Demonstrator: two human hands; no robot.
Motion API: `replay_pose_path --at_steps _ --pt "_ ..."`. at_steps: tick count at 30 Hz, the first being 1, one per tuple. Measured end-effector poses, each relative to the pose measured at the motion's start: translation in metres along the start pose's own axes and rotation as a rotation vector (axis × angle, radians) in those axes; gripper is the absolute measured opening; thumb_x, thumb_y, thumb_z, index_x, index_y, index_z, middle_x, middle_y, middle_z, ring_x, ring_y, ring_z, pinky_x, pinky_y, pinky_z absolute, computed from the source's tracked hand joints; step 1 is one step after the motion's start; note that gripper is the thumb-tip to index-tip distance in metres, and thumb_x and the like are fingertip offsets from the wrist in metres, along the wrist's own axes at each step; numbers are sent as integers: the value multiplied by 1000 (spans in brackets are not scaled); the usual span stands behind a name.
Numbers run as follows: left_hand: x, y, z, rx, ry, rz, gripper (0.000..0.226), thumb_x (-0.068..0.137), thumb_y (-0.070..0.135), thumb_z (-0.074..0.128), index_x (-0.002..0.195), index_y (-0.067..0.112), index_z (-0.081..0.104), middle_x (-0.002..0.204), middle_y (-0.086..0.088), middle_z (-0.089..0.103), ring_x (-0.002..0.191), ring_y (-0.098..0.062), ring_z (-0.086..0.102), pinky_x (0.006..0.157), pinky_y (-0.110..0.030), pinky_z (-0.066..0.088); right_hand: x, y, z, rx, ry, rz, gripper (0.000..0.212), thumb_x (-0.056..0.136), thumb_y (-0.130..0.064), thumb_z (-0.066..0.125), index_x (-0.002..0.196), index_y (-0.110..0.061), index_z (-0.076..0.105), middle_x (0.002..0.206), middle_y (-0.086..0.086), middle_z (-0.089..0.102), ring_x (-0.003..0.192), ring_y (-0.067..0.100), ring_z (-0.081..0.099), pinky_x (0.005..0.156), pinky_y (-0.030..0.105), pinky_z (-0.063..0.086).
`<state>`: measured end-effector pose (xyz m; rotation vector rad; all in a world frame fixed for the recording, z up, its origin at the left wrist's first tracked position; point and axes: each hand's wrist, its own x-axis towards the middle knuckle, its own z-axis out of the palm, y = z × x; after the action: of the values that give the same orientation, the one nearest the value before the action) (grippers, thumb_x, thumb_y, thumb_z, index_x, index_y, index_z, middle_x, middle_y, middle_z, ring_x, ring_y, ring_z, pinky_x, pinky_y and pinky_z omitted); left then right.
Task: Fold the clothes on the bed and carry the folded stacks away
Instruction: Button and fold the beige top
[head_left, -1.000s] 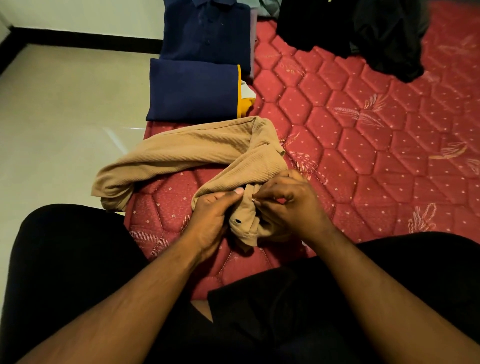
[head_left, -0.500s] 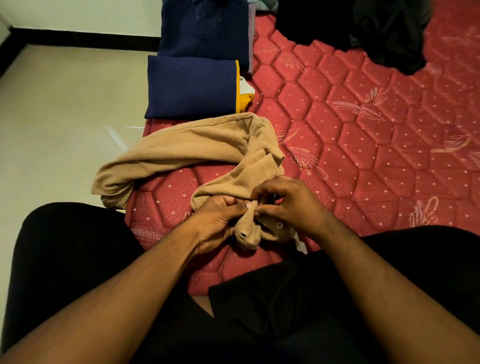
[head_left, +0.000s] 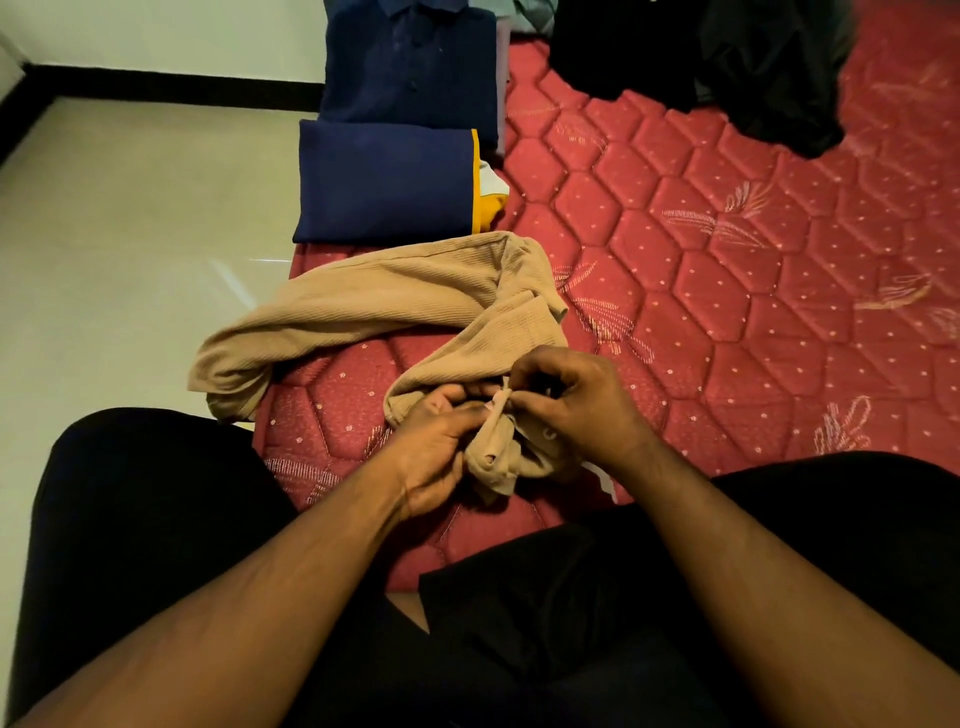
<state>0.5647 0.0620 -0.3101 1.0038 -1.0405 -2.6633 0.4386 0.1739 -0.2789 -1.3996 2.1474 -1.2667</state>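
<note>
Left hand (head_left: 436, 447): fingers curled, thumb and fingertips pinching a bunched edge of the tan ribbed shirt (head_left: 395, 306). Right hand (head_left: 576, 405): fingers curled, pinching the same bunched edge from the other side; the two hands meet fingertip to fingertip at the fabric. A button and a buttonhole show in the bunch, so this is probably the placket, though the folds hide much of it.
Tan ribbed shirt: crumpled on the near left corner of the red quilted mattress (head_left: 727, 291), one end drooping over the mattress edge toward the pale tiled floor (head_left: 130, 234).
Folded navy garment with yellow trim (head_left: 384, 182): flat on the mattress, just beyond the tan shirt.
Folded navy collared shirt (head_left: 410, 57): beyond it, touching.
Black clothes heap (head_left: 727, 62): unfolded, far right of the mattress, well apart from the hands.
Person's legs, black trousers (head_left: 571, 597): foreground.
</note>
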Motion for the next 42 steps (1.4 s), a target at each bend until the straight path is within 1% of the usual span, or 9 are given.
replay_pose_path --at_steps 9,12,16,20,23,27,30,34,42 --pt "-7 -3 6 80 48 105 32 74 12 69 101 -5 67 92 -18 71 81 -22 69 74 -31 59 -2 0 -5 106 -70 172 13 75 -7 79 79 -14 69 77 -4 67 71 4 62 63 19 50" --pt "-3 -1 5 134 96 125 22 85 6 65 104 -4 67 96 -17 72 85 -22 70 77 -30 59 -5 0 -22 168 -218 279 16 79 -9 77 85 -20 67 89 -3 68 81 6 63 69 21 50" --pt "-2 2 7 77 155 153 15 94 1 54 99 -3 67 91 -14 73 83 -19 70 80 -29 59 -18 3 -38 -108 -461 250 30 75 -12 80 99 -17 63 102 -10 59 93 -1 55 76 15 45" --pt "-18 -2 8 22 180 122 24 98 13 52 116 1 61 105 -12 71 92 -18 68 81 -30 57 -14 1 -29 -93 -251 186 17 76 -13 79 88 -17 68 86 -10 63 81 4 58 67 14 45" --pt "-35 -8 5 1 234 100 19 92 10 59 110 6 62 97 -8 72 83 -14 69 71 -26 57 -11 8 -26 -122 -210 122 16 76 -13 79 89 -16 71 95 -5 64 87 4 57 74 15 45" --pt "-50 -9 7 -19 185 5 26 80 -3 65 106 -1 63 93 -15 74 77 -20 71 66 -25 59 -14 9 -25 -143 -164 -24 16 79 -27 74 91 -16 73 104 -3 62 99 16 59 82 36 52" --pt "-57 -10 10 -82 151 79 44 64 -4 72 107 -1 64 95 -19 73 80 -23 73 64 -28 59 -16 1 -28 -212 -173 -170 28 84 -34 61 98 -14 74 92 1 67 85 17 61 68 39 53" --pt "-57 -4 11 79 229 297 35 60 4 77 93 9 70 86 -10 74 80 -21 70 74 -33 59 -14 -8 -21 -249 -208 -297 28 89 -32 58 101 -13 75 83 2 66 74 17 62 59 38 51" --pt "-47 8 9 76 163 370 24 72 2 75 93 13 76 98 -19 72 91 -30 68 83 -40 56 -9 -8 -9 -239 -71 -388 22 91 -26 61 93 -10 76 89 4 68 79 20 64 67 37 50"
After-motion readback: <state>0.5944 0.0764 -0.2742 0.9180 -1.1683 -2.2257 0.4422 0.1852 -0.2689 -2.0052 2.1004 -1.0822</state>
